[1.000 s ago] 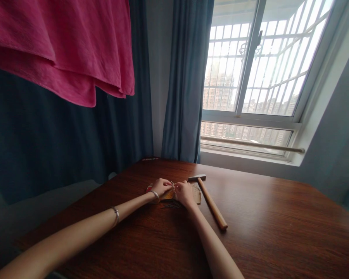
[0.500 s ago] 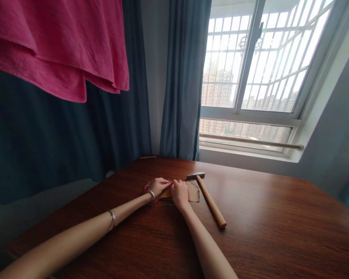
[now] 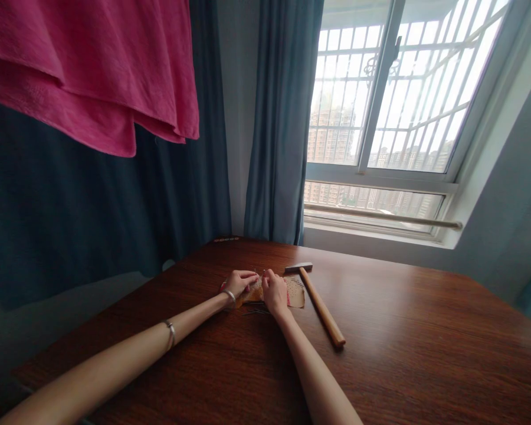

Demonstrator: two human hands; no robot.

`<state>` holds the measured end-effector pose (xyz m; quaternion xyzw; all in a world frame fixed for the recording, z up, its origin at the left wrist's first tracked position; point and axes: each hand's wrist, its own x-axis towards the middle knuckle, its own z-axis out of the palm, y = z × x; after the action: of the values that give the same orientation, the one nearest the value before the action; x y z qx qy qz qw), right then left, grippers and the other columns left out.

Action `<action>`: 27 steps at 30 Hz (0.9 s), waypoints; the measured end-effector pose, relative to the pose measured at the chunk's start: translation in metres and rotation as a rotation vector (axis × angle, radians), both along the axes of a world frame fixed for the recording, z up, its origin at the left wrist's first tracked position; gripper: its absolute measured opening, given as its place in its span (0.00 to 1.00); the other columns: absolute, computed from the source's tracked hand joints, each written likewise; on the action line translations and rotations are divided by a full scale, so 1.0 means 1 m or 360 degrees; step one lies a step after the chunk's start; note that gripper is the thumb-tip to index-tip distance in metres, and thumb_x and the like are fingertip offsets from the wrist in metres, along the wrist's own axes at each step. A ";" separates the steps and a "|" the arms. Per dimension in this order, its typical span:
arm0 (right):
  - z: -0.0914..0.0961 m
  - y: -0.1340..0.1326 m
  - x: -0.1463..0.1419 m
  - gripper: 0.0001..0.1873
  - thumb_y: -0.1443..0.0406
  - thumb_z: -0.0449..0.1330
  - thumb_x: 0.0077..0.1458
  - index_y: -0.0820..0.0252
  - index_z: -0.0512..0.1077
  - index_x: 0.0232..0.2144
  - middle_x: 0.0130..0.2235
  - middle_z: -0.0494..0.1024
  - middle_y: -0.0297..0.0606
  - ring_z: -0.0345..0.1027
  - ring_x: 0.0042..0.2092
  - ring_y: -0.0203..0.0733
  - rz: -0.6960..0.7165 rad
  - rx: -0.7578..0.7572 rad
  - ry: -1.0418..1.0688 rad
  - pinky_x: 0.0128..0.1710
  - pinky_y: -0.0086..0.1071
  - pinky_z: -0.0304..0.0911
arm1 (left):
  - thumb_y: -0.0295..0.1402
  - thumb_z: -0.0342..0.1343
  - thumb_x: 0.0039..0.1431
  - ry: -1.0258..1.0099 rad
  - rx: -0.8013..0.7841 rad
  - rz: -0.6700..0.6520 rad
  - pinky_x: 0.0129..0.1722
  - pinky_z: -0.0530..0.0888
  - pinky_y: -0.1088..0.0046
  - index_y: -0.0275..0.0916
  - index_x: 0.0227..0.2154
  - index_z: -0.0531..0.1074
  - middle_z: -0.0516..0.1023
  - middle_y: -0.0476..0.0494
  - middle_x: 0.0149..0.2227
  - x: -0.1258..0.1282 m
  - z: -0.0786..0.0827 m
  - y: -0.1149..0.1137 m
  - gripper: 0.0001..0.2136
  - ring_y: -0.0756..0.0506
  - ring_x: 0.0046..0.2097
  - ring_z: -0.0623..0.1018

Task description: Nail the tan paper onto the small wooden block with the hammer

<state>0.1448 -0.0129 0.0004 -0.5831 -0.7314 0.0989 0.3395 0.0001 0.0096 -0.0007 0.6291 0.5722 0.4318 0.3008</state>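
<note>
Cardboard [image 3: 297, 297] near edge: on the table [image 3: 407, 330], just beyond thin dark pieces [image 3: 255, 311] lying loose.
Left hand [image 3: 239, 283]: over the left part, fingertips bunched; whether they clamp anything, I cannot tell.
Right hand [image 3: 275, 291]: over the middle, fingers curled; what they grip is hidden.
Cardboard handling: probably light, stiffish, easily dented or torn, not slippery; best held flat by the plain edges, away from its rows of dark marks.
Long axis: left to right across the person's front, uncovered end pointing right, toward the hammer [image 3: 322, 307].
Hammer lie: handle slanting nearer, head at the far end.
</note>
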 end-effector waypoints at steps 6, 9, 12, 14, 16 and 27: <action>0.016 0.006 0.018 0.13 0.63 0.49 0.54 0.61 0.72 0.35 0.34 0.77 0.37 0.68 0.35 0.35 0.0245 -0.0236 0.0090 0.32 0.24 0.57 | 0.45 0.58 0.41 -0.0024 -0.0100 -0.0090 0.21 0.63 0.76 0.33 0.30 0.76 0.73 0.48 0.18 -0.008 0.000 0.004 0.19 0.51 0.20 0.68; 0.032 0.007 0.037 0.11 0.63 0.54 0.50 0.63 0.74 0.30 0.30 0.77 0.36 0.68 0.30 0.33 0.0430 -0.0416 0.0020 0.27 0.23 0.57 | 0.43 0.58 0.41 0.0020 -0.0188 -0.0209 0.22 0.63 0.76 0.32 0.30 0.76 0.74 0.46 0.20 -0.013 0.012 0.003 0.18 0.50 0.22 0.69; 0.047 0.004 0.052 0.07 0.64 0.59 0.42 0.63 0.74 0.22 0.22 0.75 0.34 0.66 0.24 0.33 0.0607 -0.0651 -0.0118 0.23 0.23 0.57 | 0.40 0.58 0.41 0.0119 -0.0183 -0.0318 0.24 0.64 0.76 0.33 0.30 0.77 0.77 0.44 0.26 -0.016 0.028 -0.003 0.16 0.49 0.26 0.72; 0.053 0.001 0.057 0.04 0.66 0.62 0.37 0.63 0.73 0.17 0.19 0.74 0.33 0.66 0.22 0.33 0.0681 -0.0791 -0.0223 0.22 0.24 0.59 | 0.39 0.57 0.42 0.0246 -0.0124 -0.0430 0.28 0.66 0.75 0.35 0.28 0.77 0.78 0.44 0.29 -0.017 0.036 -0.010 0.13 0.47 0.30 0.73; 0.055 -0.002 0.057 0.04 0.68 0.63 0.33 0.62 0.71 0.13 0.17 0.73 0.33 0.66 0.22 0.34 0.0706 -0.0878 -0.0326 0.22 0.25 0.61 | 0.38 0.56 0.43 0.0476 -0.0051 -0.0545 0.29 0.65 0.76 0.36 0.27 0.77 0.78 0.46 0.28 -0.017 0.039 -0.019 0.11 0.47 0.31 0.73; 0.041 -0.013 0.044 0.13 0.72 0.65 0.28 0.61 0.64 0.06 0.14 0.71 0.36 0.68 0.21 0.40 0.0659 -0.1103 -0.0518 0.21 0.30 0.64 | 0.39 0.57 0.47 0.1175 0.0321 -0.1008 0.30 0.64 0.76 0.41 0.24 0.78 0.74 0.48 0.24 -0.004 0.028 -0.053 0.08 0.49 0.29 0.70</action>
<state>0.1891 -0.0261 0.0413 -0.5116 -0.8005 0.3113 -0.0231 -0.0043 -0.0432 0.0270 0.9090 0.3765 0.1208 0.1321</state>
